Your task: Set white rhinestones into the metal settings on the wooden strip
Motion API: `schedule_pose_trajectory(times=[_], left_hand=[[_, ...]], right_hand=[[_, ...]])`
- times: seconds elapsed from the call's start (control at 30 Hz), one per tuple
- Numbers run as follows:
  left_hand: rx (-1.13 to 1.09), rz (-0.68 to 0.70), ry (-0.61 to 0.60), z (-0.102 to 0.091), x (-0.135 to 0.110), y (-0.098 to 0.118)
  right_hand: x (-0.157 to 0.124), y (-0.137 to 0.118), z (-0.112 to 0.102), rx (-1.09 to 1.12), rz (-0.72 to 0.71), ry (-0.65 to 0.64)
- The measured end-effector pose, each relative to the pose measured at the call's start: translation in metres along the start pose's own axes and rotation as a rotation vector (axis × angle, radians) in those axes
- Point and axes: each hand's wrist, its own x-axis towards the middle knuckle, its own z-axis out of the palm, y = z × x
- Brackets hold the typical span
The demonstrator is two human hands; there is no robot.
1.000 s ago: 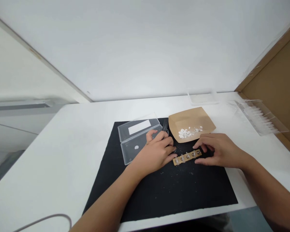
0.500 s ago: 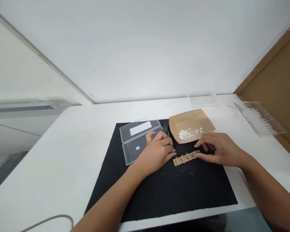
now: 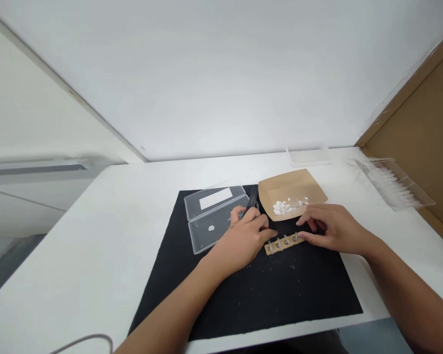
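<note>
A small tan strip [image 3: 283, 244] with a row of clear studs lies on a black mat [image 3: 243, 290]. My right hand [image 3: 330, 229] pinches the strip's right end between thumb and fingers. My left hand [image 3: 241, 239] rests at the strip's left end, fingers curled round a thin dark tool [image 3: 251, 199] that sticks out behind the knuckles. Its thumb tip touches the strip's left end.
An open clear plastic case [image 3: 212, 216] lies left of my left hand. A brown paper tray [image 3: 276, 186] with white bits sits behind the strip. A clear rack [image 3: 391, 184] and a clear lid [image 3: 308, 155] stand at the back right; a grey cable [image 3: 84, 341] runs front left.
My left hand has slid slightly right, so its thumb now meets the strip's left end. My right hand has drawn its fingers in on the strip's right end.
</note>
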Motion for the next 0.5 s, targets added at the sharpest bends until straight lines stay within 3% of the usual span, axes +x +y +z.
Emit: schedule_pose_trajectory(times=[0.5], left_hand=[[0.063, 0.026, 0.022, -0.0011, -0.0001, 0.0019]], right_hand=[[0.0013, 0.0047, 0.0034, -0.005, -0.006, -0.006]])
